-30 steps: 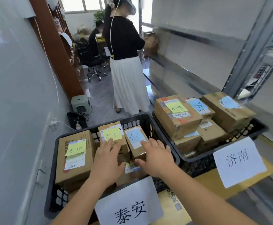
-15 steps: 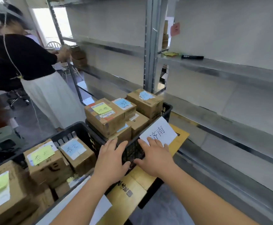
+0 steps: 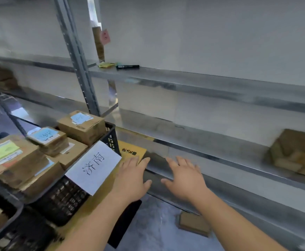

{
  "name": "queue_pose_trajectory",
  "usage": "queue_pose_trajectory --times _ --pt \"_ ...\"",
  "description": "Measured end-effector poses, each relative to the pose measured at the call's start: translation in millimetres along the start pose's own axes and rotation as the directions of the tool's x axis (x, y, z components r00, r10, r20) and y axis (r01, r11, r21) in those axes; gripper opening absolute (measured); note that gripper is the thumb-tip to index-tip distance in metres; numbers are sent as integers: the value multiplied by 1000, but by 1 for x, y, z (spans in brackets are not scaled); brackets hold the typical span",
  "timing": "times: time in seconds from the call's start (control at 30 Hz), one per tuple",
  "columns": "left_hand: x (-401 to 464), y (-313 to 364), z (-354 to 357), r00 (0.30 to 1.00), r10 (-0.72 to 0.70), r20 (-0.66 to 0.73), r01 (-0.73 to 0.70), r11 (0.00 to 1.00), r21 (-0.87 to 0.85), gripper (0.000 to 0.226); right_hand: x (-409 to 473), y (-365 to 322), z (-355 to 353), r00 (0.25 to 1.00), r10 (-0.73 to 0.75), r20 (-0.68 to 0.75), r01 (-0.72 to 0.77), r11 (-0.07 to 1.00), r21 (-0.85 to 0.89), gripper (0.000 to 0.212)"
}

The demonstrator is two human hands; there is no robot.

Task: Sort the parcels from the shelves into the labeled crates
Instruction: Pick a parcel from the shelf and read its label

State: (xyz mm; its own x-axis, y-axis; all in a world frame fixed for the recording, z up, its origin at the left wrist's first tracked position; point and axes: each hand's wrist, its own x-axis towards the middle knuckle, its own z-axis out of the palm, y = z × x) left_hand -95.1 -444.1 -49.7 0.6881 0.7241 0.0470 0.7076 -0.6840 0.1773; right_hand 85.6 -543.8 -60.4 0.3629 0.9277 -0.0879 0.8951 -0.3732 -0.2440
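So both hands empty, fingers spread: left hand (image 3: 131, 178) and right hand (image 3: 184, 180) sit right of the labeled crate (image 3: 111, 134). Likely heading for the parcels (image 3: 296, 153) on the shelf (image 3: 220, 147) further right of it.

Blurred parcels (image 3: 296, 153) at right edge (count unclear), cut off.

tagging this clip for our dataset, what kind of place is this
Most likely a parcel sorting or storage room. Long metal shelves line the wall, one holding cardboard parcels. Beside them a black crate carries a handwritten paper label and is stacked with boxes bearing sticky notes.
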Motion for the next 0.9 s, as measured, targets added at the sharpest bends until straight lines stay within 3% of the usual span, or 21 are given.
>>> queue_pose_trajectory --times 0.4,0.9 --pt "113 184 56 965 240 106 -237 971 -37 80 -16 199 -41 955 293 -40 -289 955 68 83" --pt "284 365 117 795 568 215 -540 823 -177 79 8 405 -97 770 634 -73 -619 770 152 83"
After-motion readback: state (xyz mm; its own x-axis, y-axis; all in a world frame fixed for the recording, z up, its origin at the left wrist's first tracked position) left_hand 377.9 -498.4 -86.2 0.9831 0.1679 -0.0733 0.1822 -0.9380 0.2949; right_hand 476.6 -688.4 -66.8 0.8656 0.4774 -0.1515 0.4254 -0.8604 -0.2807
